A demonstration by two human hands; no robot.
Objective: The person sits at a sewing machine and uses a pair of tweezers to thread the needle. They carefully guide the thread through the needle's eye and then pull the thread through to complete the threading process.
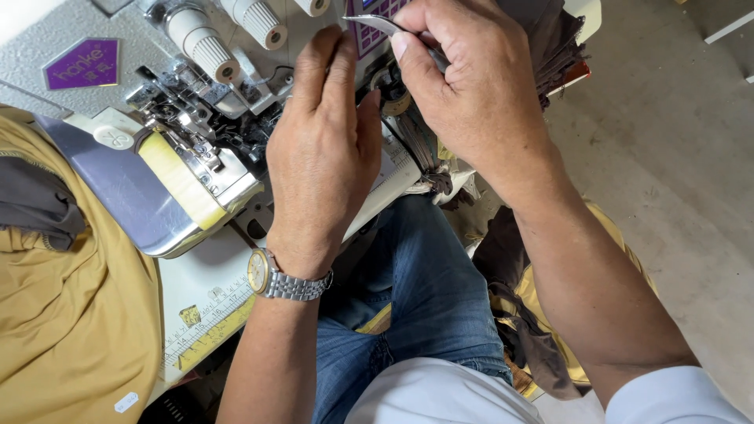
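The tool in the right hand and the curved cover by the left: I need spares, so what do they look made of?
Tool: thin bare metal, seemingly steel; it glints silver. Cover: polished metal, likely; its curved face mirrors blurred light.

tweezers [373, 23] tips hidden, sewing machine [196, 102] cropped

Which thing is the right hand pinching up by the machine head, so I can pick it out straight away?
Start at the grey overlock sewing machine on the white table. Go to its right side, where both hands work close together above the blue jeans. The right hand pinches slim metal tweezers, whose shiny pointed tip sticks out leftward above the left hand; nothing else nearby is thin, bright and tapered.
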